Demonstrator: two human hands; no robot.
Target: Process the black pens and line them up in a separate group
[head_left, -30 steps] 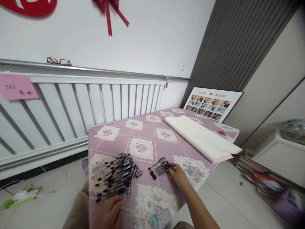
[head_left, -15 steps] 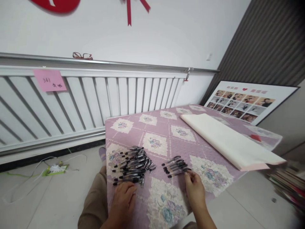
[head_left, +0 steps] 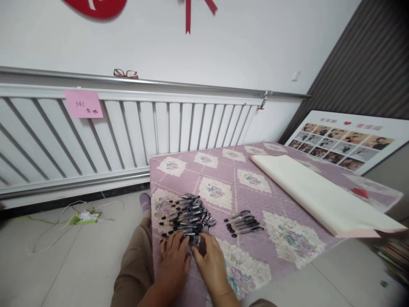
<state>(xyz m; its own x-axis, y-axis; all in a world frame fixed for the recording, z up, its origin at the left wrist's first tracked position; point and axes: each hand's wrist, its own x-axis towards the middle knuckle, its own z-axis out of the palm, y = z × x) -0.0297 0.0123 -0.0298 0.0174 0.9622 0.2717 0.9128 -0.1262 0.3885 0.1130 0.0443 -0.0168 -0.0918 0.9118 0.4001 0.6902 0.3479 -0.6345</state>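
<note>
A heap of black pens point(head_left: 188, 215) lies near the left edge of the table, caps mostly pointing left. My left hand point(head_left: 173, 258) is at the heap's near side, its bent fingers over the lowest pen; the palm side is hidden. Right beside it, my right hand point(head_left: 211, 260) has its thumb and forefinger apart, around the pens' right-hand ends. To the right, several pens form a separate neat row point(head_left: 243, 224), lying side by side and apart from both hands.
A purple flowered cloth point(head_left: 215, 170) covers the table. A cream sheet point(head_left: 297, 187) lies folded on the right, with a photo board point(head_left: 345, 138) behind it. A white radiator point(head_left: 179, 123) borders the far side. A power strip point(head_left: 87, 218) with cables sits on the floor.
My right hand has left the row of pens and moved left to the heap. My left hand has shifted slightly up onto the nearest pens. The view has turned a little left.
</note>
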